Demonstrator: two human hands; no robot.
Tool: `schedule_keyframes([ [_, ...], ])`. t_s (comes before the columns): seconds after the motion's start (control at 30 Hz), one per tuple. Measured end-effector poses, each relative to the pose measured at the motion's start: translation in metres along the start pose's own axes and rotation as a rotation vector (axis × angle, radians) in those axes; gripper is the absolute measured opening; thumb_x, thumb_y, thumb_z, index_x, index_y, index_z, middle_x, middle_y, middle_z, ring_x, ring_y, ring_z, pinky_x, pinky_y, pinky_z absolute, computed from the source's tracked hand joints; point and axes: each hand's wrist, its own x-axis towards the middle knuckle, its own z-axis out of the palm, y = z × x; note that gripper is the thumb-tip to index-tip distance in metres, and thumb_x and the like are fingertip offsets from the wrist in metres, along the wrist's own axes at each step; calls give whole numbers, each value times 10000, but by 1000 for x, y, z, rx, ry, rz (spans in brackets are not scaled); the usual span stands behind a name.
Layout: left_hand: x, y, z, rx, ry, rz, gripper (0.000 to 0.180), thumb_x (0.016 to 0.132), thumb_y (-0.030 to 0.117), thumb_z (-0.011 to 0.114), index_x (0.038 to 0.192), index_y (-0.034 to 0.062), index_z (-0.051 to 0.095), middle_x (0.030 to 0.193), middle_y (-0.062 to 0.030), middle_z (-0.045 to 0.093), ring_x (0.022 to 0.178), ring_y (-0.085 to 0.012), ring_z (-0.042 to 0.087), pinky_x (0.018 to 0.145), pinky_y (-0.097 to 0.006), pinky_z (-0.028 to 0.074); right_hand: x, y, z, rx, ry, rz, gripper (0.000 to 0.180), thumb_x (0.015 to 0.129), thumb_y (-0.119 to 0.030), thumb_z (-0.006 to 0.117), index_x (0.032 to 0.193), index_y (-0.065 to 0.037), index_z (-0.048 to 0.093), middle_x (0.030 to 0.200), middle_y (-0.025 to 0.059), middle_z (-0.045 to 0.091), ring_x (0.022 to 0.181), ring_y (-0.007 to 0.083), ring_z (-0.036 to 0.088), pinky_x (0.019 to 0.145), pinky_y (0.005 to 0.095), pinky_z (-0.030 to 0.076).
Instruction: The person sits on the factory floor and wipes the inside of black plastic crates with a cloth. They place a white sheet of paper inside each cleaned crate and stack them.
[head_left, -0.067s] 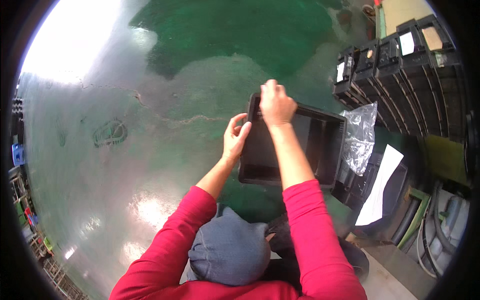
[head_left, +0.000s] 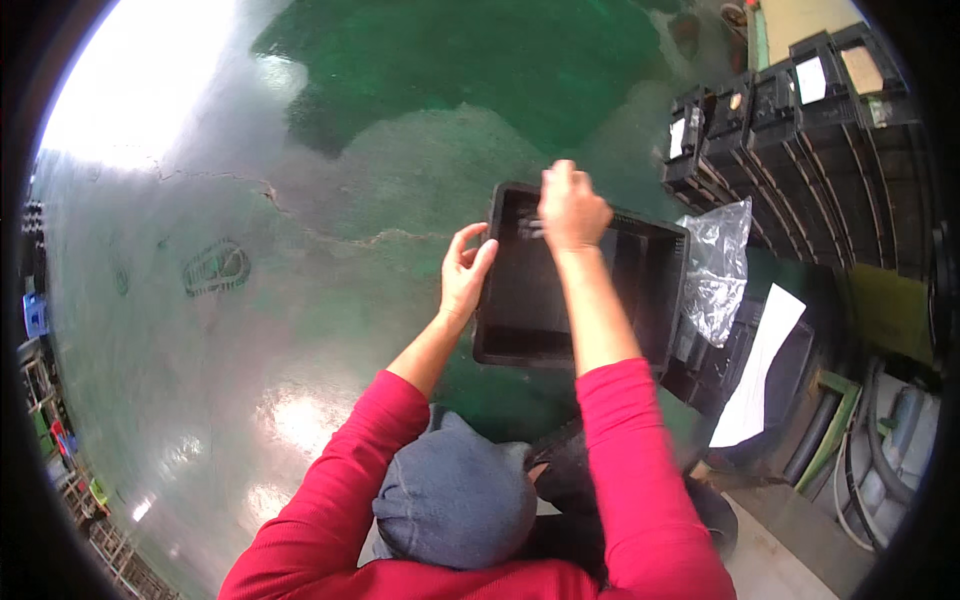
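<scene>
An open black plastic bin (head_left: 525, 350) sits in front of me above the green floor. My left hand (head_left: 463, 275) is at its left side, thumb and curled fingers holding the rim. My right hand (head_left: 575, 212) is over the far part of the bin, its fingers closed together. What the right fingers hold, if anything, is hidden. Beside them, inside the bin near its far left corner, small pale blurred shapes (head_left: 530, 228) show; I cannot tell what they are. My right forearm covers part of the bin's inside.
Clear plastic bag (head_left: 718, 265) lies against the bin's right side. Nearer, a white sheet (head_left: 760, 375) rests on a dark container. A row of stacked black crates (head_left: 790, 150) stands at the far right. Hoses (head_left: 885, 450) lie at the lower right.
My right hand has shifted slightly right and toward me, baring the pale shapes in the bin's far left corner. The left hand stays at the left rim.
</scene>
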Motion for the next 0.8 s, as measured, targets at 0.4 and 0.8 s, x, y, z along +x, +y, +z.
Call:
schedule_keyframes([
  [0.4, -1, 6, 4, -65, 6, 39, 295, 871, 99, 604, 1152, 107, 515, 802, -11, 619, 704, -48, 548, 623, -192, 443, -56, 227, -58, 67, -312, 36, 229, 892, -353, 508, 896, -125, 492, 809, 77, 651, 680, 337, 625, 553, 447, 477],
  [0.8, 3, -1, -3, -112, -60, 19, 304, 898, 157, 581, 1185, 79, 518, 975, 23, 599, 848, -36, 537, 760, -185, 427, -125, 226, -98, 250, -73, 145, 215, 886, -246, 567, 1028, -84, 550, 886, 147, 649, 816, 362, 628, 649, 412, 496],
])
